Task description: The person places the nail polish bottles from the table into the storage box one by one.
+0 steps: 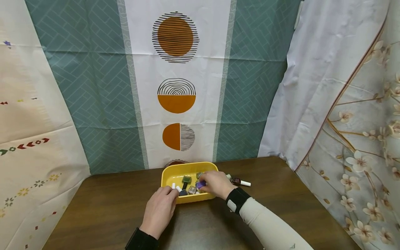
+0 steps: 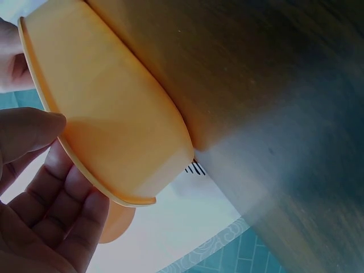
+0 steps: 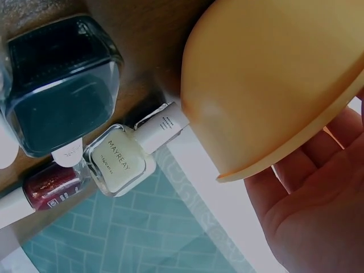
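Observation:
A yellow plastic tray [image 1: 195, 199] stands on the table and holds several small nail polish bottles. My left hand [image 1: 160, 210] grips its rim at the near left corner; in the left wrist view the thumb [image 2: 34, 132] laps the outer side, with the other fingers at the inner side. Reaching over the right end, my right hand [image 1: 216, 184] pinches a purple nail polish bottle [image 1: 200, 185] inside the tray. A green bottle [image 1: 186, 179] with a black cap lies left of it. In the right wrist view the wall hides the fingertips.
Right of the tray lie a dark red nail polish bottle [image 3: 54, 186], a pale green one [image 3: 120, 162] and a dark teal one [image 3: 62, 91]. Under everything is a brown wooden table [image 1: 118, 205]. Patterned curtains [image 1: 103, 86] hang behind and beside it.

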A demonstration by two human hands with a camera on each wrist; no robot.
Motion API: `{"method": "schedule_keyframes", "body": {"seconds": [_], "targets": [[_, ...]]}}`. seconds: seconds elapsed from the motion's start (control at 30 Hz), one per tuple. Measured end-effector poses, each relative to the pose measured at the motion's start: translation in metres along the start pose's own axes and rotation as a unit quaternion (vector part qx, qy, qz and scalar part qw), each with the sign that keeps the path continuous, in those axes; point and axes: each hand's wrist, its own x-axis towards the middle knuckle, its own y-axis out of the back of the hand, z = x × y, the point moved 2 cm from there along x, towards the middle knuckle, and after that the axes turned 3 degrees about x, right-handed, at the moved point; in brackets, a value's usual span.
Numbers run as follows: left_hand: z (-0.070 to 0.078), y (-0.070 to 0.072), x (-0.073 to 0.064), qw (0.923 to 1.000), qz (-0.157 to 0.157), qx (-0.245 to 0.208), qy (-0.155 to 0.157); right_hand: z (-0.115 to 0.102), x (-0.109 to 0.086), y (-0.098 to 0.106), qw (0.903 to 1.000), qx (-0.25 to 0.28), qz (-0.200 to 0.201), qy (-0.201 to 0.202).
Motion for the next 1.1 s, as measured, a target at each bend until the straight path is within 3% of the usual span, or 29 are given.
{"method": "schedule_keyframes", "body": {"seconds": [0.33, 0.57, 0.87, 1.1], "targets": [[0.001, 0.001, 0.0, 1.0, -0.005, -0.004, 0.003, 0.001, 0.0, -0.002, 0.9999, 0.014, 0.001, -0.003], [0.001, 0.001, 0.0, 1.0, -0.001, -0.006, 0.001, 0.003, -0.005, -0.002, 0.9995, 0.003, 0.027, 0.015], [0.0, 0.001, 0.0, 1.0, 0.003, -0.005, -0.002, 0.006, -0.024, 0.006, 0.9962, 0.018, 0.082, 0.02], [0.0, 0.001, 0.0, 1.0, 0.005, -0.007, -0.003, 0.013, -0.045, 0.012, 0.9952, 0.023, 0.095, 0.001]]}}
